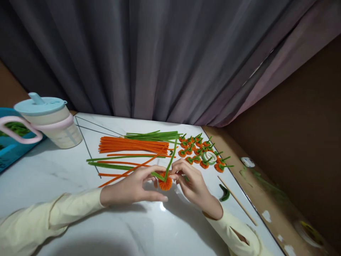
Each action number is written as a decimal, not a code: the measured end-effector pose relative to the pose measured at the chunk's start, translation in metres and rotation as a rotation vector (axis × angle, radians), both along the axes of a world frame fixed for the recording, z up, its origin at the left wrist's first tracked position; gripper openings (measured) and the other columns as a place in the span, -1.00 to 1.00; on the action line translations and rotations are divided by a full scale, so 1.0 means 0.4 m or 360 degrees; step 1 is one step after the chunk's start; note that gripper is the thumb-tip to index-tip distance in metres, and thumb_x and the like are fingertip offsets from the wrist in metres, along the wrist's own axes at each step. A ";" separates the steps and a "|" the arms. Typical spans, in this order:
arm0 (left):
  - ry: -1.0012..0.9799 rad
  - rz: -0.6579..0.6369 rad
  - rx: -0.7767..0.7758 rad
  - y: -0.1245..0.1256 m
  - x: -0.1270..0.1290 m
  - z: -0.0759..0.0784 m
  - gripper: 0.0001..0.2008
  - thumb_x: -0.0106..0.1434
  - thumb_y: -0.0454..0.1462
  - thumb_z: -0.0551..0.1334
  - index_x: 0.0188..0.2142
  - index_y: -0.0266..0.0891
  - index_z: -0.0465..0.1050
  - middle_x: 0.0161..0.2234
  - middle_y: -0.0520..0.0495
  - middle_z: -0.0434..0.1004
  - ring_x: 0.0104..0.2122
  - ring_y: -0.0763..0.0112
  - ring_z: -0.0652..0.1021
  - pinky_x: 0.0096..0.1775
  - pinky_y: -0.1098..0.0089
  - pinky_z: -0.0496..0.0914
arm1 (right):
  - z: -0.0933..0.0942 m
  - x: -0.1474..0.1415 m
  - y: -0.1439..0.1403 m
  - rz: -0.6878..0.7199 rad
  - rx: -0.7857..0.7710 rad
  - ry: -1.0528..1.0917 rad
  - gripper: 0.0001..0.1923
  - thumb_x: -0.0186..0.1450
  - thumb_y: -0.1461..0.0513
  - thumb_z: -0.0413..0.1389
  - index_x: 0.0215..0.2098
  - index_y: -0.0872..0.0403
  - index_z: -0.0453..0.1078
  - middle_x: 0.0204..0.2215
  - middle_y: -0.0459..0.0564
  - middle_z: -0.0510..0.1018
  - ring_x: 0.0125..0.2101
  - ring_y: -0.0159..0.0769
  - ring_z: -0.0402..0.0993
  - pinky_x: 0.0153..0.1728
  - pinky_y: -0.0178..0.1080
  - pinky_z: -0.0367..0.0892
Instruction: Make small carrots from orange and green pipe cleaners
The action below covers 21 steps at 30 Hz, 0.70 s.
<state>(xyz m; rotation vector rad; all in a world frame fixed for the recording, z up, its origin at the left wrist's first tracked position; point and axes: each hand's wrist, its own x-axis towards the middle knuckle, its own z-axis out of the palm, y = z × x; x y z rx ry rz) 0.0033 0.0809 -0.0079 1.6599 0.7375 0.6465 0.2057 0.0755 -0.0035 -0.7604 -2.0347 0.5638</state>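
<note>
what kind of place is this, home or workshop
Probably a home craft corner, not a workshop: a white marble-look table pushed against a grey curtain, loose orange pipe cleaners, a cluster of small finished pumpkins, and a lidded drinking cup with a handle.

An orange pumpkin [165, 184], a small coiled pipe-cleaner ball, sits just above the white table, pinched between both hands. A green stem [170, 160] pipe cleaner rises from its top, leaning up and right.
</note>
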 end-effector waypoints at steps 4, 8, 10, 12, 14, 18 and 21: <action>0.0034 0.0187 0.0496 -0.020 0.016 -0.050 -0.71 0.11 -0.19 0.33 -0.16 -0.22 0.48 -0.28 -0.06 0.56 -0.23 0.32 0.53 -0.18 0.38 0.43 | -0.044 -0.013 -0.027 -0.0054 -0.0030 0.0035 -0.89 0.32 0.37 -0.04 -0.33 0.07 0.24 -0.42 -0.02 0.37 -0.41 -0.35 0.33 -0.42 -0.30 0.29; 0.0009 0.0243 0.0612 -0.030 0.019 -0.080 -0.80 0.18 -0.25 0.28 -0.19 -0.26 0.48 -0.34 -0.04 0.59 -0.37 0.41 0.55 -0.29 0.47 0.44 | -0.087 -0.016 -0.050 -0.0142 0.0096 -0.0037 -0.82 0.30 0.43 -0.11 -0.27 0.07 0.24 -0.40 0.01 0.39 -0.37 -0.32 0.36 -0.41 -0.29 0.31; 0.0007 0.0250 0.0641 -0.033 0.016 -0.093 -0.80 0.18 -0.29 0.27 -0.18 -0.31 0.46 -0.33 -0.06 0.60 -0.38 0.43 0.56 -0.29 0.49 0.44 | -0.109 -0.013 -0.056 -0.0186 0.0251 -0.0122 -0.76 0.27 0.47 -0.13 -0.22 0.08 0.25 -0.39 0.03 0.41 -0.39 -0.32 0.36 -0.44 -0.30 0.30; -0.0015 0.0244 0.0684 -0.035 0.013 -0.104 -0.79 0.19 -0.31 0.26 -0.17 -0.34 0.45 -0.30 -0.09 0.60 -0.35 0.42 0.56 -0.28 0.49 0.45 | -0.125 -0.009 -0.059 -0.0183 0.0407 -0.0214 -0.71 0.24 0.49 -0.14 -0.18 0.11 0.25 -0.37 0.07 0.44 -0.39 -0.30 0.37 -0.45 -0.29 0.30; -0.0035 0.0226 0.0722 -0.034 0.012 -0.113 -0.78 0.19 -0.32 0.26 -0.16 -0.37 0.45 -0.29 -0.13 0.60 -0.33 0.40 0.57 -0.29 0.50 0.46 | -0.131 -0.005 -0.059 -0.0145 0.0448 -0.0250 -0.70 0.22 0.50 -0.13 -0.16 0.13 0.26 -0.35 0.11 0.45 -0.38 -0.28 0.39 -0.45 -0.28 0.31; -0.0063 0.0180 0.0753 -0.030 0.010 -0.120 -0.80 0.19 -0.35 0.25 -0.18 -0.38 0.47 -0.33 -0.13 0.60 -0.38 0.42 0.57 -0.32 0.51 0.46 | -0.113 -0.001 -0.050 -0.0016 0.0134 -0.0112 -0.78 0.27 0.46 -0.09 -0.24 0.11 0.29 -0.40 0.05 0.46 -0.39 -0.33 0.40 -0.42 -0.32 0.34; -0.0094 0.0174 0.0741 -0.028 0.010 -0.121 -0.81 0.19 -0.35 0.26 -0.19 -0.37 0.48 -0.33 -0.11 0.60 -0.40 0.44 0.56 -0.34 0.52 0.46 | -0.091 0.003 -0.039 0.0078 -0.0085 -0.0046 -0.85 0.31 0.41 -0.03 -0.30 0.10 0.33 -0.43 0.02 0.47 -0.40 -0.36 0.41 -0.37 -0.33 0.35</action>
